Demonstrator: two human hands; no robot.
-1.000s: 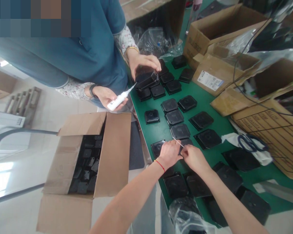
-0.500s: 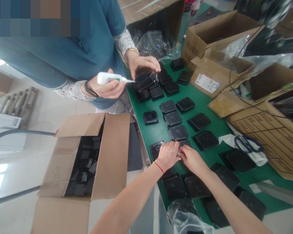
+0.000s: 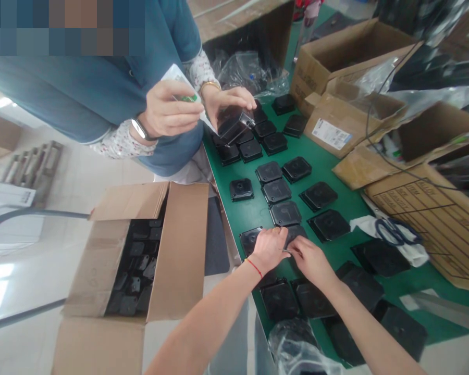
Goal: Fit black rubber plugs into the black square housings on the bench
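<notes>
My left hand (image 3: 271, 246), with a red string at the wrist, is closed beside a black square cover (image 3: 296, 233); what its fingers hold is hidden. Close by on the right, my right hand (image 3: 308, 259) pinches a thin metal rod (image 3: 285, 250) that points toward the left hand. Both hands are low over the green table (image 3: 240, 216). Another black cover (image 3: 250, 240) lies just left of my left hand, and a flat black cover (image 3: 285, 213) lies beyond the fingers.
Across the table a co-worker's hand (image 3: 172, 109) grips a white bottle, its nozzle at a black part (image 3: 232, 125) in the other hand. An open carton (image 3: 180, 250) of black pieces stands at left. Cartons (image 3: 330, 127) and blue-handled scissors (image 3: 398, 230) are at right.
The thin rod in my right hand has swung and shows shorter. My hands have hardly moved. The co-worker's bottle has tipped more steeply, nozzle down.
</notes>
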